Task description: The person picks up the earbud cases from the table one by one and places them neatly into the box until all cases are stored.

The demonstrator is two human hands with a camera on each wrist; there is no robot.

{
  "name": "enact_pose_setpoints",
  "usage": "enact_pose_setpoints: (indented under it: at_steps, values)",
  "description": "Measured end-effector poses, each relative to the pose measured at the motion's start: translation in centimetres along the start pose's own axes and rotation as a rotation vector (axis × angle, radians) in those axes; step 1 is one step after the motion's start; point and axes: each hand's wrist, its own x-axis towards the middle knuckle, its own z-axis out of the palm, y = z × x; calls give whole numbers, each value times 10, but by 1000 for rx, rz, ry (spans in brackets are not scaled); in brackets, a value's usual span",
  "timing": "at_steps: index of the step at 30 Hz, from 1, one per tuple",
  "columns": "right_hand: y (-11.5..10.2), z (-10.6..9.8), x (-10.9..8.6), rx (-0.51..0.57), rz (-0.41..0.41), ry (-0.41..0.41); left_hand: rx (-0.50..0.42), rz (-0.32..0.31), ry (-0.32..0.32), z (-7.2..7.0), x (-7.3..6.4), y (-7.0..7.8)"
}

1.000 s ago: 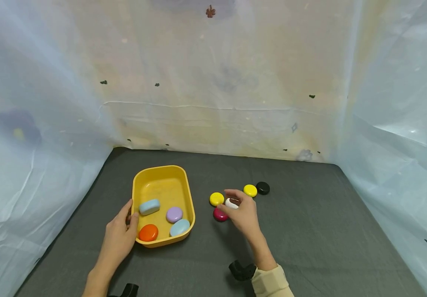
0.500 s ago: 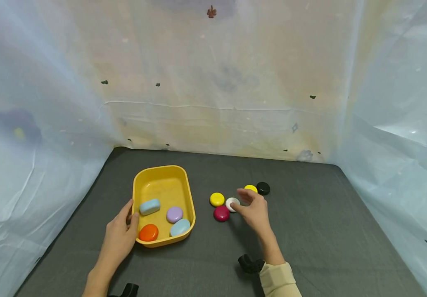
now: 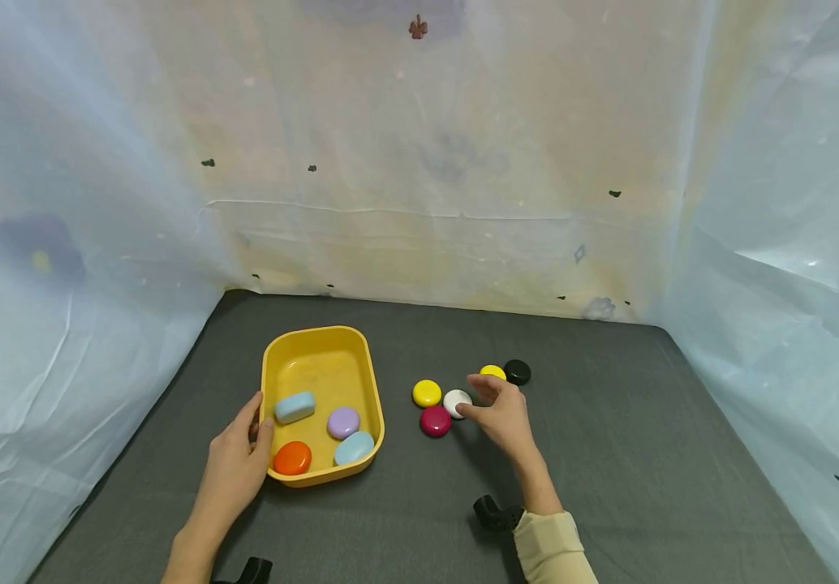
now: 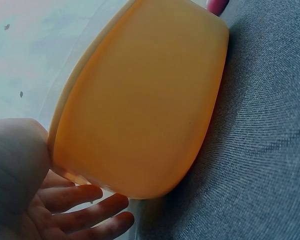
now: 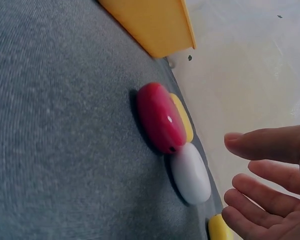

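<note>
My left hand [image 3: 234, 454] holds the left side of a yellow tray [image 3: 317, 330], thumb over the rim and fingers outside; its other fingers [image 4: 90, 215] stretch loosely near the tray's end. Inside lie two light-blue rounded pieces, one of them an oval [image 3: 354, 447], a lilac one [image 3: 343, 422] and an orange one [image 3: 292, 458]. To the right, my right hand [image 3: 503, 418] hovers with nothing in it, fingers spread apart beside a white rounded piece [image 3: 457, 403]. Touching or close to that piece are a glossy magenta one [image 3: 435, 421] and a yellow one [image 3: 427, 393].
Behind the right hand's fingertips sit another yellow piece [image 3: 493, 371], partly hidden, and a black piece [image 3: 518, 372]. Everything rests on a dark grey cloth surface [image 3: 646, 454]. Pale plastic sheeting [image 3: 419, 146] rises at the back and along both sides.
My right hand has drawn back a little to the right from the white piece, uncovering it and covering part of the farther yellow piece. The left hand and tray stay put.
</note>
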Motion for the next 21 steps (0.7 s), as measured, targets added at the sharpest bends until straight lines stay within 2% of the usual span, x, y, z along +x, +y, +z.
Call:
enact_pose_setpoints:
  at_steps: [15,21]
  values:
    - [3,6,8,-31,-3,-39,-5,5,7,0,2,0]
    - [5,10,10,-70,6,-62,-2,-10,-8,0,1,0]
